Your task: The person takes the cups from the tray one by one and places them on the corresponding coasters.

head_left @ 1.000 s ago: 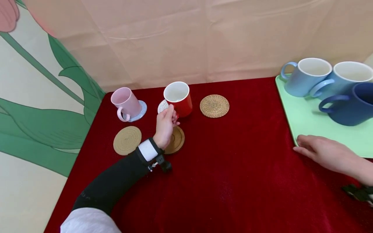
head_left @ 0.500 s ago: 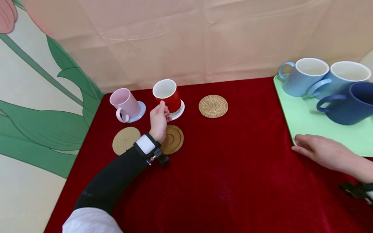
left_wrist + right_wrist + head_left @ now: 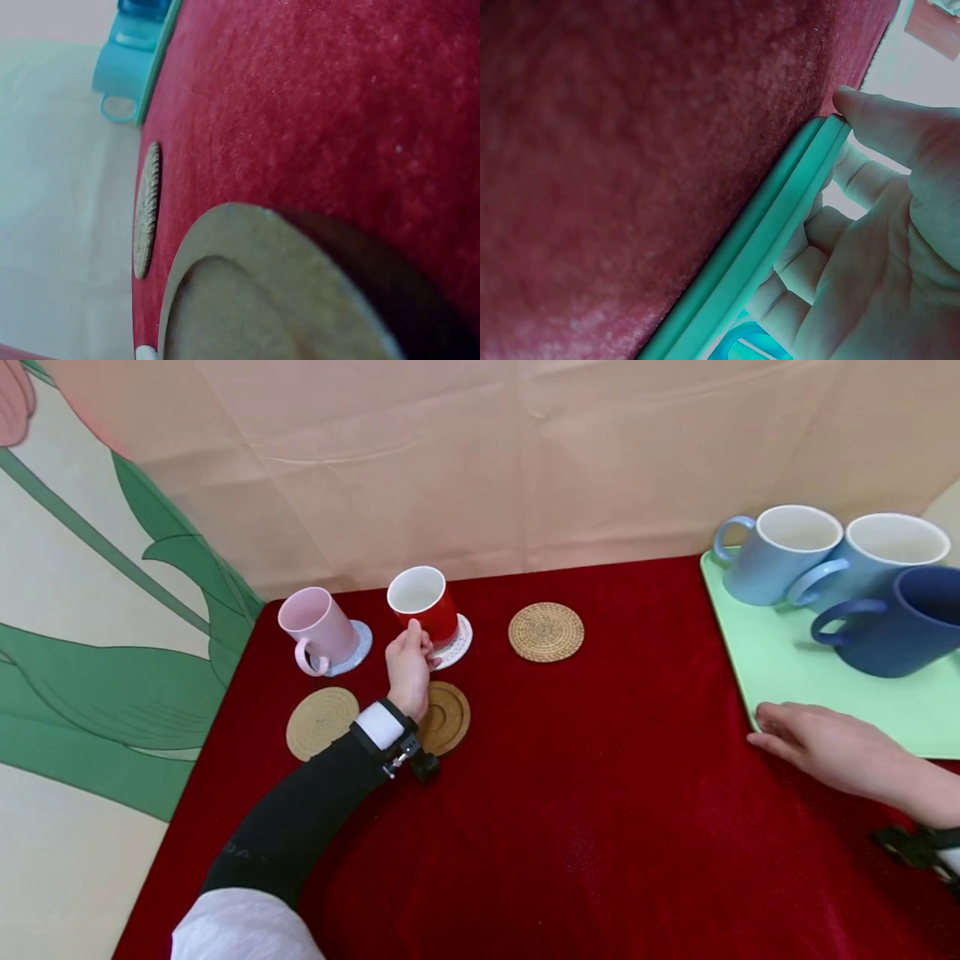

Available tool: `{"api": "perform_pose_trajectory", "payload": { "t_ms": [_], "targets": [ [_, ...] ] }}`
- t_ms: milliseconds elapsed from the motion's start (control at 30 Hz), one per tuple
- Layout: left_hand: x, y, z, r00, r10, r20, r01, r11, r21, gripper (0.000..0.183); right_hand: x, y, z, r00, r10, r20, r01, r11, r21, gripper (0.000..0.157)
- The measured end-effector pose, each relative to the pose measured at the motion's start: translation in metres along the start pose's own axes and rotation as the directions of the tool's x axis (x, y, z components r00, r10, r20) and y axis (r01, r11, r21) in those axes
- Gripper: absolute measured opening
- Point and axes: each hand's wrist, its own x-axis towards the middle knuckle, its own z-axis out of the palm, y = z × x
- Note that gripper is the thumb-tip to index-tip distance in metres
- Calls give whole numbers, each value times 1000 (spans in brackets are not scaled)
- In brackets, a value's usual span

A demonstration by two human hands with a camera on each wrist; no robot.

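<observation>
In the head view, my left hand (image 3: 408,668) pinches the handle side of a red mug (image 3: 441,620) with a white inside. The mug stands upright over a white patterned coaster (image 3: 457,652), whose right part shows beside it. Under my left wrist lies a round wooden coaster (image 3: 447,718), which looms large in the left wrist view. At the right, my right hand (image 3: 828,747) rests at the near left corner of a light green tray (image 3: 795,685). The right wrist view shows its thumb (image 3: 877,120) at the tray's corner and the other fingers loosely bent behind the rim.
Two light blue mugs (image 3: 787,560) and a dark blue mug (image 3: 896,627) stand on the tray. A pink mug (image 3: 326,631) is on a blue coaster (image 3: 360,647) at the left. A tan coaster (image 3: 321,722) and a woven coaster (image 3: 546,632) lie on the red cloth.
My left hand has carried the red mug leftward over the white coaster; over the last half second it has shifted only slightly. The right hand keeps its place at the tray.
</observation>
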Motion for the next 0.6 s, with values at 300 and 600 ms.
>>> {"api": "perform_pose_trajectory", "payload": {
  "t_ms": [300,600],
  "targets": [
    [1,-4,-2,1000,-10,-7,10,1000,-7,39,1,0,1,1000,14,13,-14,1000,0,41],
    [0,-7,-3,1000,-12,-6,12,1000,7,41,0,-1,1,1000,17,21,-17,1000,-6,41]
  ]
}}
